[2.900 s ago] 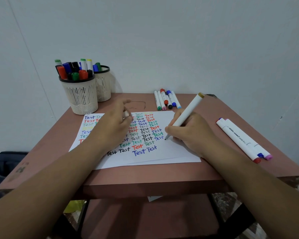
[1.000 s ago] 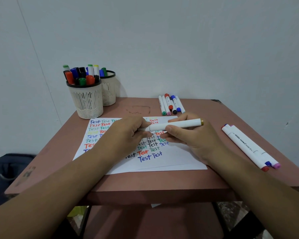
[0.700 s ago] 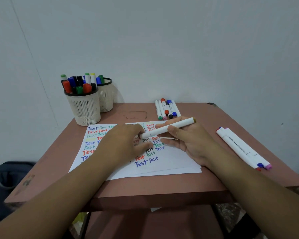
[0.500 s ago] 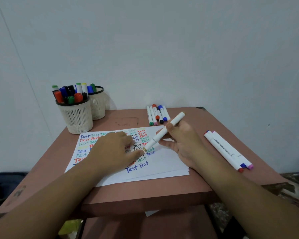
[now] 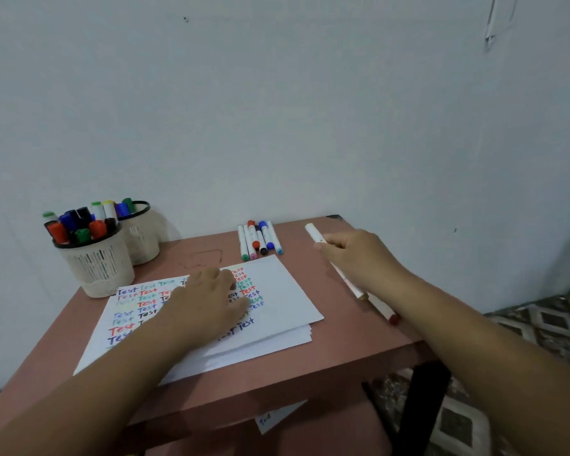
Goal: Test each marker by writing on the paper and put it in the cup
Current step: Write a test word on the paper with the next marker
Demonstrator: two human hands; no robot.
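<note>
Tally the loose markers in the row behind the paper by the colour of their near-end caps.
Green-capped marker: 1
Pink-capped marker: 1
Red-capped marker: 1
Black-capped marker: 1
Blue-capped marker: 1
Light-blue-capped marker: 1
Total: 6

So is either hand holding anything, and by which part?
The right hand holds a white marker near its upper end. The left hand rests flat on the paper.

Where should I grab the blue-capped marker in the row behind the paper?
Pinch the blue-capped marker mid-barrel from above, fingertips on its two long sides. It lies flat, packed among the other markers in the row, so a side approach is blocked; coming down over it should work best.
</note>
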